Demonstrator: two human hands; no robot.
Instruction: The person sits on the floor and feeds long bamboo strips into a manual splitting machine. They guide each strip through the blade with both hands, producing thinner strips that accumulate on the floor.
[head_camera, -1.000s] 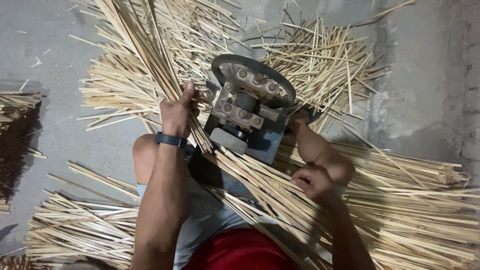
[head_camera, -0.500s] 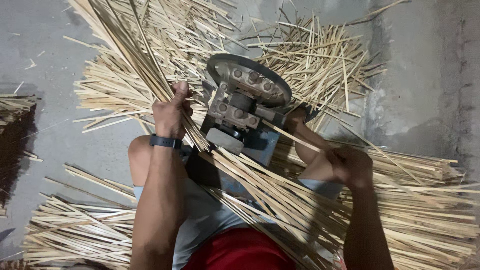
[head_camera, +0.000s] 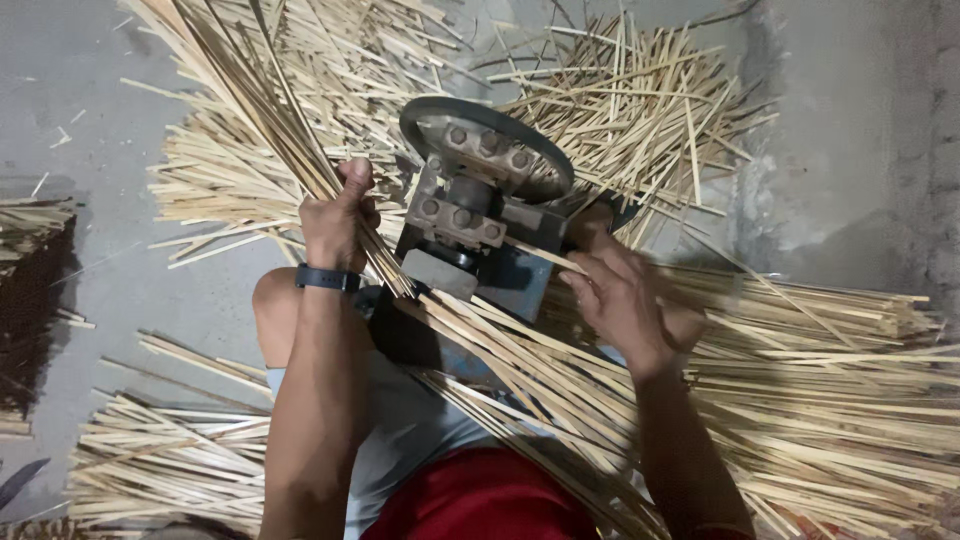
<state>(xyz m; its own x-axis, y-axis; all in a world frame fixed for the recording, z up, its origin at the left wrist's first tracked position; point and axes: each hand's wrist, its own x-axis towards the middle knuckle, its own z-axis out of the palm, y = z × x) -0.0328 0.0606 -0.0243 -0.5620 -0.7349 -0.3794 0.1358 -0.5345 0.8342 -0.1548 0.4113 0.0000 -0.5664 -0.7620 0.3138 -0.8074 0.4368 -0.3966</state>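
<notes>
Pale straw-yellow bamboo sticks (head_camera: 800, 400), grey-blue metal machine (head_camera: 480, 210), black wristband (head_camera: 327, 279), red shorts (head_camera: 480, 500).

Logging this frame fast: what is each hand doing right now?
Left hand: closed around a bundle of bamboo strips.
Right hand: open, fingers spread, touching one thin strip at the metal machine.

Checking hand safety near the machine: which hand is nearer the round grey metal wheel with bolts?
Right. The right hand sits just below the round grey metal wheel, by its lower right edge. The left hand grips a bundle of pale bamboo sticks, farther off to the wheel's left.
</notes>
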